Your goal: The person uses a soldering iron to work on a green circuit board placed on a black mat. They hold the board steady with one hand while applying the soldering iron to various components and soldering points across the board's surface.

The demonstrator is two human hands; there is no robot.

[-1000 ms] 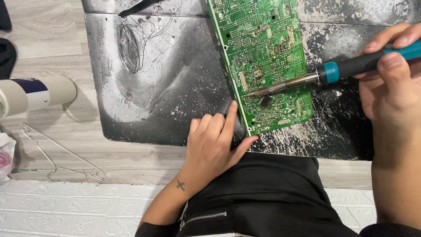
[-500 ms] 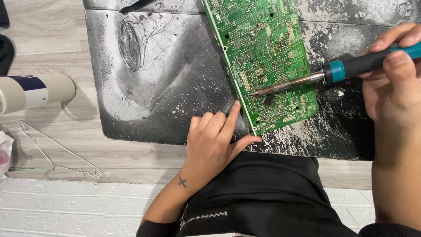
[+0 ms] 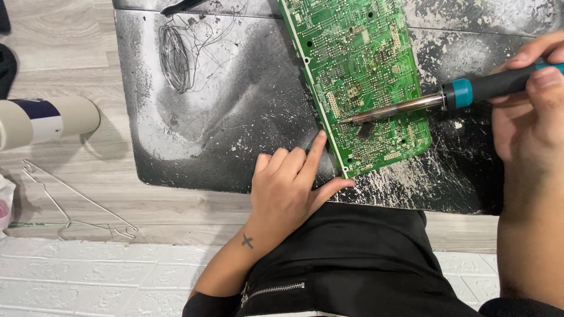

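Green circuit board (image 3: 361, 76) cut off at top; our left hand (image 3: 291, 182) braces its edge, fingers spread; right hand (image 3: 531, 111), partly out of frame, clamps soldering iron (image 3: 446, 97).

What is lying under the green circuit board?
The green circuit board lies on a dark, scorched metal sheet speckled with white. The left hand steadies its corner; the right hand holds a soldering iron on it. Whatever lies directly beneath is covered.
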